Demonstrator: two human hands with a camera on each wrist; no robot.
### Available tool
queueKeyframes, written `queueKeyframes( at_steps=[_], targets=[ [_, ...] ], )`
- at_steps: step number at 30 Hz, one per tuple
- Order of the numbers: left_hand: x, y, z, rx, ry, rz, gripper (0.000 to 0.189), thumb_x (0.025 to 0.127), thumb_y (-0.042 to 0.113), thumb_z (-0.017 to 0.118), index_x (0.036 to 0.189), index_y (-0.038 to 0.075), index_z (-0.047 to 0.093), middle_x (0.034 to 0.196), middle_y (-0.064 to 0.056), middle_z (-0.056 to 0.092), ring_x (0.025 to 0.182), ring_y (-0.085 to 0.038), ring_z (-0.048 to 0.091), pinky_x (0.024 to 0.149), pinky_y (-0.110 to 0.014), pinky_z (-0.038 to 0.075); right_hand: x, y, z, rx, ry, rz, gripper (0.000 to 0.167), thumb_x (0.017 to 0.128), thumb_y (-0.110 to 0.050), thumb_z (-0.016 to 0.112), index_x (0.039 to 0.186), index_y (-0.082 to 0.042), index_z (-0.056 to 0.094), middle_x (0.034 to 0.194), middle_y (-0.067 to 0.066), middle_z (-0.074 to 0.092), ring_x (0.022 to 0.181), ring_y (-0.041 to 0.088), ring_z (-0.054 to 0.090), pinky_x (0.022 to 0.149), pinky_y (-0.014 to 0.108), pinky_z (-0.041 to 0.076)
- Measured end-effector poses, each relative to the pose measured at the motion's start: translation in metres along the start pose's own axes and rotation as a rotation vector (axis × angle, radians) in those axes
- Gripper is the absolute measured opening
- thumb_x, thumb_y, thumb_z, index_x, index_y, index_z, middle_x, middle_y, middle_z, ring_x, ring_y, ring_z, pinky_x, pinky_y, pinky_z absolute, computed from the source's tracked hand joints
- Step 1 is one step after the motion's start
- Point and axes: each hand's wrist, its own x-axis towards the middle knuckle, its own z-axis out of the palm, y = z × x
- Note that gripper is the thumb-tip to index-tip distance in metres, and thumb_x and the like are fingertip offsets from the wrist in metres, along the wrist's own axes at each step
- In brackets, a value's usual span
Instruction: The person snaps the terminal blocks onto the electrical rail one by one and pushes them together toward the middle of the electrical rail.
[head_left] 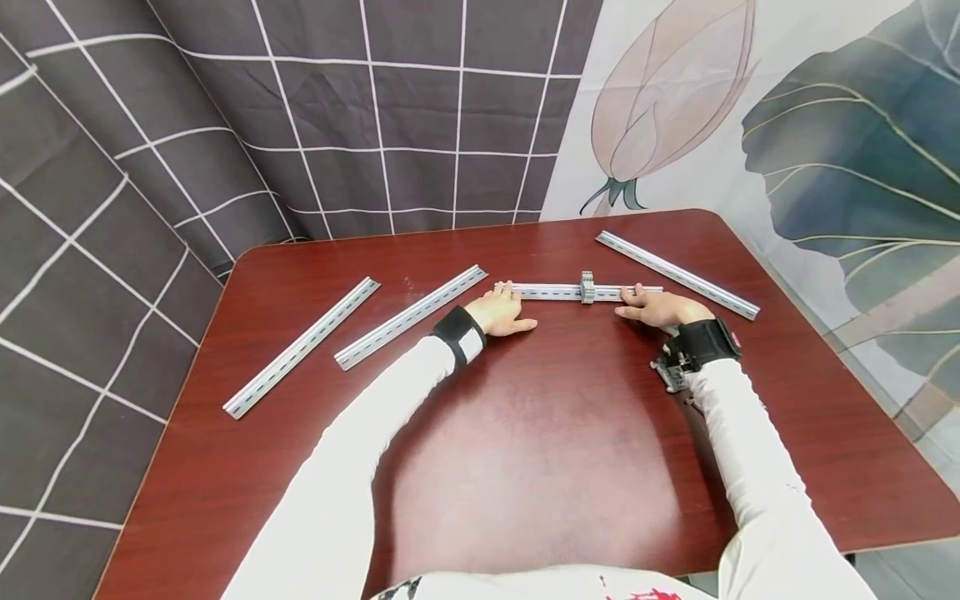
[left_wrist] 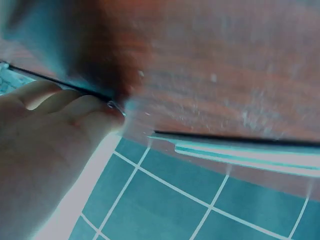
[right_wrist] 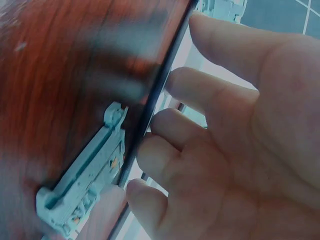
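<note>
A slotted metal DIN rail (head_left: 551, 292) lies crosswise on the table, with grey terminal blocks (head_left: 587, 287) standing on it right of its middle. At the rail's left end my left hand (head_left: 501, 313) rests with fingertips touching it and thumb spread away. My right hand (head_left: 658, 308) lies at the right end, its fingers against the rail and not wrapped round it. In the right wrist view, a loose grey terminal block (right_wrist: 85, 175) lies on the table beside the rail edge. The left wrist view shows another rail (left_wrist: 250, 152) near my left hand.
Two more rails (head_left: 300, 348) (head_left: 411, 317) lie slanted on the left of the brown table (head_left: 525, 433). Another rail (head_left: 678, 275) slants at the back right. Grey parts (head_left: 669, 373) sit beneath my right wrist. A gridded dark cloth (head_left: 412, 108) hangs behind the table.
</note>
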Motion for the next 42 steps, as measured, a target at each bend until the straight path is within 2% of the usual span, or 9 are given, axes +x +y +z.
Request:
queueKeyframes(
  at_steps=[8,14,20,25,28,32,36,38,42],
  targets=[
    [0.021,-0.005,-0.008,0.040,0.007,0.024,0.077,0.099,0.054,0.038,0.152,0.000,0.023,0.157,-0.026,0.021,0.148,-0.036,0.020,0.120,-0.043,0.021,-0.005,0.002,0.003,-0.029,0.032,0.007,0.066,0.103,-0.033,0.039,0.150,0.006,0.015,0.150,0.043,0.001,0.139,0.058,0.011,0.114,0.063,0.016],
    [0.039,-0.012,-0.015,0.046,0.038,0.043,0.065,0.099,0.051,0.040,0.142,0.003,0.045,0.149,-0.025,0.038,0.141,-0.036,0.034,0.115,-0.043,0.031,-0.001,-0.003,0.005,-0.042,0.071,0.020,0.067,0.103,-0.034,0.041,0.150,0.006,0.017,0.150,0.043,0.003,0.139,0.058,0.014,0.114,0.064,0.016],
    [0.058,-0.022,-0.016,0.021,0.088,0.070,0.047,0.100,0.041,0.044,0.098,0.001,0.069,0.105,-0.020,0.064,0.106,-0.033,0.057,0.099,-0.041,0.044,0.008,-0.010,0.008,-0.051,0.075,0.051,0.068,0.102,-0.036,0.042,0.151,0.004,0.015,0.150,0.043,0.002,0.138,0.057,0.018,0.114,0.063,0.018],
    [0.086,-0.038,-0.019,-0.028,0.110,0.094,0.047,0.100,0.036,0.039,0.084,0.003,0.069,0.079,-0.013,0.060,0.086,-0.031,0.058,0.086,-0.043,0.049,0.016,-0.015,0.003,-0.041,0.089,0.071,0.068,0.102,-0.036,0.042,0.151,0.002,0.015,0.152,0.041,0.002,0.140,0.055,0.017,0.115,0.062,0.018],
    [0.135,-0.072,0.005,-0.035,0.165,0.106,0.047,0.098,0.040,0.036,0.095,0.010,0.073,0.097,-0.014,0.069,0.096,-0.031,0.062,0.087,-0.043,0.049,0.024,-0.020,-0.001,-0.035,0.092,0.065,0.067,0.102,-0.035,0.042,0.152,0.002,0.016,0.153,0.040,0.002,0.141,0.054,0.015,0.115,0.061,0.017],
    [0.180,-0.121,0.036,-0.057,0.128,0.064,0.049,0.098,0.043,0.033,0.119,0.017,0.067,0.135,-0.013,0.058,0.128,-0.031,0.051,0.106,-0.042,0.042,0.041,-0.027,-0.002,-0.033,0.070,0.044,0.067,0.103,-0.034,0.041,0.152,0.001,0.014,0.153,0.040,0.000,0.141,0.054,0.015,0.116,0.060,0.016],
    [0.184,-0.147,0.042,-0.069,0.103,0.027,0.050,0.099,0.042,0.029,0.128,0.017,0.062,0.145,-0.014,0.049,0.137,-0.032,0.043,0.113,-0.044,0.035,0.058,-0.035,-0.007,-0.041,0.057,0.029,0.067,0.103,-0.035,0.041,0.153,0.001,0.014,0.153,0.039,-0.001,0.142,0.053,0.014,0.116,0.060,0.016],
    [0.186,-0.161,0.049,-0.051,0.189,0.057,0.051,0.097,0.043,0.029,0.116,0.014,0.067,0.135,-0.013,0.058,0.126,-0.032,0.053,0.104,-0.043,0.042,0.066,-0.039,-0.012,-0.041,0.051,0.017,0.067,0.103,-0.035,0.041,0.152,0.001,0.014,0.154,0.039,-0.001,0.143,0.053,0.012,0.116,0.060,0.015],
    [0.185,-0.179,0.052,-0.056,0.176,0.043,0.051,0.099,0.046,0.027,0.107,0.016,0.068,0.132,-0.010,0.061,0.126,-0.031,0.053,0.106,-0.040,0.040,0.084,-0.045,-0.023,-0.047,0.025,0.020,0.067,0.103,-0.036,0.040,0.153,0.000,0.015,0.154,0.037,-0.002,0.145,0.050,0.008,0.117,0.059,0.012]
  ],
)
